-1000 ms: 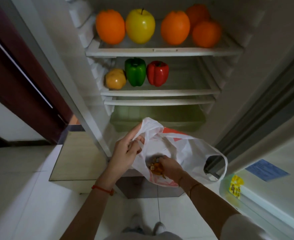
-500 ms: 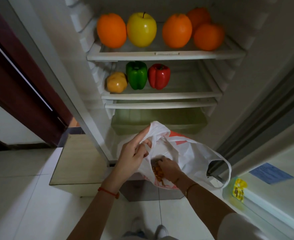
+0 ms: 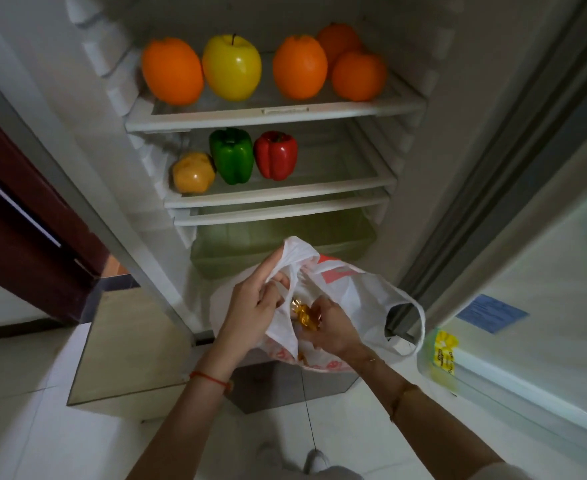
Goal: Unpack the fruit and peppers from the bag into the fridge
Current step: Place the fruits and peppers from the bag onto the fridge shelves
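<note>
No writing can be read here. The yellow sticker [image 3: 445,355] and the blue label [image 3: 491,313] on the fridge door [image 3: 544,278] both carry print, but it is too small and blurred; the red marks on the bag [image 3: 354,292] form no legible word.

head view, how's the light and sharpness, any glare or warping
Head view: dim overall, brightest on the shelf fruit; small glare spots on the apple and red pepper; wide-angle bending of the fridge walls; the item in the bag at the right hand is soft, hard to identify.
</note>
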### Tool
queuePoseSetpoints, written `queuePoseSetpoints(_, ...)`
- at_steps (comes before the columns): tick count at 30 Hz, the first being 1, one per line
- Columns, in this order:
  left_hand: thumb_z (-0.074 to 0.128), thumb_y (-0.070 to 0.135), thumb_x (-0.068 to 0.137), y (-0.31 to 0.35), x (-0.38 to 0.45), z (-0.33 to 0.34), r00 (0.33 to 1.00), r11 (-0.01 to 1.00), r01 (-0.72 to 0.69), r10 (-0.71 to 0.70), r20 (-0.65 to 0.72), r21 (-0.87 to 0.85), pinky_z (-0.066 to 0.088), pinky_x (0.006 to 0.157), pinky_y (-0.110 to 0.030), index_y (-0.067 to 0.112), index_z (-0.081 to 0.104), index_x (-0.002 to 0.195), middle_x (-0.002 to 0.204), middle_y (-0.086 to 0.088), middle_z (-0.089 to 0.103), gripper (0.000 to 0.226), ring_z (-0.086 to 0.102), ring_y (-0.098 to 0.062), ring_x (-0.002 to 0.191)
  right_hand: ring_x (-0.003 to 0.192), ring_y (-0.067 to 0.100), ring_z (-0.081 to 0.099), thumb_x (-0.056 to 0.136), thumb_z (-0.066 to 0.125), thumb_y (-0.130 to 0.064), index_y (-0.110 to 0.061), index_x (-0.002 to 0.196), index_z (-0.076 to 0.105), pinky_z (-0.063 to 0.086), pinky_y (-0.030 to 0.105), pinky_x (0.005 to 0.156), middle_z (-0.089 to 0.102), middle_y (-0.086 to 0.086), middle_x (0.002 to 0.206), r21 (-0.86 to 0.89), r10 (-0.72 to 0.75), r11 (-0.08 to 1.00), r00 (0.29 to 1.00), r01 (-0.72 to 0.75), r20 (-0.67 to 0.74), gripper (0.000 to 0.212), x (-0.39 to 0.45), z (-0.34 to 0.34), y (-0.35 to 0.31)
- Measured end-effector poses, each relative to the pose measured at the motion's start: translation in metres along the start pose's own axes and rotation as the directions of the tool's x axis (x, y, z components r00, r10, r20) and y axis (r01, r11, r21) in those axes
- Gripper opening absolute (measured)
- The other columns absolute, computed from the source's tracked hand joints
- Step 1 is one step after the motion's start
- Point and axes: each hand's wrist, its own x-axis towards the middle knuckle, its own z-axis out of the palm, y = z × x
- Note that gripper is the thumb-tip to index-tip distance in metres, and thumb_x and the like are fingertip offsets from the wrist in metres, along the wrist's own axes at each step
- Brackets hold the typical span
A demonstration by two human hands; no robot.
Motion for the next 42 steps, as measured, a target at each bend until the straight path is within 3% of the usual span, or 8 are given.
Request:
queuePoseSetpoints(9,0.043,0.005,0.098,0.019,0.012,0.036,0.998,0.997,-0.062,0.061,0.019,0.053,0.054,0.074,-0.025,0.032,0.034,0.147,0.096,0.015,0.057,0.057,0.061,-0.006,0.086,0.071,0.004,0.059,0.076,0.077,-0.023,-0.014,0.097,0.057,0.045,0.007,0.055,0.064,-0.002,0.084,0.386,0.279,0.916,0.868,-0.111,-0.411,0.030,-0.087,-0.078,0.011)
queuePoseSetpoints(14,0.045,0.007,0.098,0.022,0.020,0.056,0.999,0.998,-0.042,0.041,0.014,0.053,0.054,0.077,-0.031,0.034,0.032,0.149,0.101,-0.002,0.063,0.059,0.063,-0.014,0.089,0.069,0.017,0.062,0.077,0.074,-0.022,-0.010,0.091,0.058,0.050,0.025,0.059,0.063,0.000,0.077,0.478,0.477,0.853,0.688,-0.211,-0.547,0.025,-0.134,-0.115,0.053)
queuePoseSetpoints(19,0.044,0.007,0.098,0.025,0.024,0.065,0.998,0.997,-0.054,0.052,0.036,0.053,0.055,0.089,-0.036,0.034,0.031,0.149,0.110,0.007,0.059,0.059,0.059,-0.004,0.095,0.075,0.021,0.063,0.075,0.076,-0.028,-0.013,0.091,0.057,0.056,0.038,0.068,0.064,0.002,0.083,0.457,0.568,0.813,0.668,-0.362,-0.481,0.029,-0.158,-0.120,0.098)
queuePoseSetpoints(23,0.044,0.009,0.098,0.026,0.024,0.065,0.998,0.995,-0.057,0.056,0.006,0.084,0.054,0.078,-0.031,0.032,0.032,0.149,0.102,0.002,0.059,0.058,0.058,-0.004,0.086,0.064,0.019,0.065,0.074,0.072,-0.026,-0.009,0.083,0.060,0.047,0.029,0.056,0.069,0.004,0.064,0.485,0.653,0.753,0.595,-0.445,-0.469,0.022,-0.159,-0.127,0.121)
queuePoseSetpoints(27,0.044,0.008,0.097,0.025,0.024,0.064,0.999,0.996,-0.037,0.037,-0.004,0.087,0.053,0.083,-0.034,0.033,0.032,0.149,0.097,0.010,0.057,0.059,0.057,-0.002,0.086,0.053,0.011,0.062,0.077,0.069,-0.024,-0.004,0.062,0.072,0.052,0.027,0.060,0.070,0.003,0.054,0.478,0.713,0.690,0.624,-0.543,-0.319,0.025,-0.136,-0.128,0.138)
queuePoseSetpoints(30,0.044,0.007,0.097,0.025,0.021,0.063,0.999,0.995,-0.038,0.040,-0.012,0.089,0.049,0.079,-0.022,0.033,0.032,0.149,0.100,0.005,0.060,0.059,0.058,-0.002,0.089,0.054,0.009,0.061,0.077,0.073,-0.029,-0.005,0.071,0.071,0.048,0.021,0.053,0.068,0.002,0.059,0.458,0.752,0.645,0.614,-0.612,-0.239,0.024,-0.116,-0.120,0.147)
queuePoseSetpoints(34,0.042,0.006,0.098,0.024,0.017,0.060,0.999,0.996,-0.028,0.031,-0.040,0.083,0.043,0.072,-0.011,0.031,0.032,0.149,0.099,0.003,0.061,0.058,0.058,-0.001,0.087,0.081,0.021,0.066,0.068,0.078,-0.046,-0.008,0.094,0.064,0.058,0.035,0.074,0.068,0.007,0.088,0.339,0.763,0.645,0.595,-0.685,-0.251,0.048,-0.096,-0.103,0.159)
queuePoseSetpoints(42,0.044,0.005,0.096,0.017,0.012,0.052,0.998,0.997,-0.033,0.038,-0.059,0.077,0.052,0.081,-0.024,0.034,0.035,0.148,0.102,-0.001,0.063,0.060,0.061,-0.008,0.092,0.085,0.023,0.062,0.074,0.078,-0.048,-0.009,0.105,0.054,0.054,0.035,0.075,0.062,0.008,0.096,0.171,0.740,0.665,0.612,-0.727,-0.279,0.056,-0.097,-0.101,0.145)
